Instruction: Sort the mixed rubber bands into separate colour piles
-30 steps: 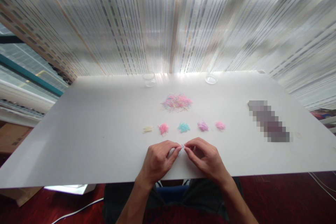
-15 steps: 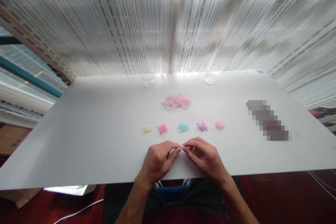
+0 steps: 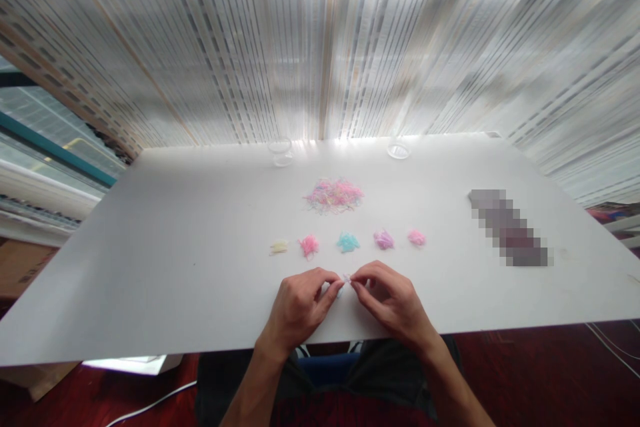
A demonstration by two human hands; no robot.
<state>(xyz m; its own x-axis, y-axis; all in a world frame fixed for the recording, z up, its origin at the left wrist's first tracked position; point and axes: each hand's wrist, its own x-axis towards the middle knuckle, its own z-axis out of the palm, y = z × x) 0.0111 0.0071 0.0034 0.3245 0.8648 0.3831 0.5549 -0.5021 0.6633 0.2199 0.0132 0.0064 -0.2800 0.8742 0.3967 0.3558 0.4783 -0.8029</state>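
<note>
My left hand (image 3: pixel 303 303) and my right hand (image 3: pixel 387 297) meet near the front edge of the white table (image 3: pixel 190 307). Each pinches, thumb against forefinger, one side of a small tuft of pale, whitish-lilac strands (image 3: pixel 346 278). Fingertips partly cover the tuft, and a bit of light blue shows beneath it. Just beyond my hands lies a row of small strand piles: pale yellow (image 3: pixel 279 247), bright pink (image 3: pixel 309 245), turquoise (image 3: pixel 348 242), purple (image 3: pixel 384 239) and light pink (image 3: pixel 417 237). Farther back is a larger mixed pastel pile (image 3: pixel 334 195).
Two clear round containers stand at the back of the table, one on the left (image 3: pixel 281 153) and one on the right (image 3: pixel 399 151). A blurred-out dark object (image 3: pixel 511 228) lies on the right side. Behind the table hangs a pale striped curtain (image 3: pixel 300 47).
My fingertips have drawn slightly apart, so more of the pale tuft shows between them. The piles stay as they were; the view has shifted a little.
</note>
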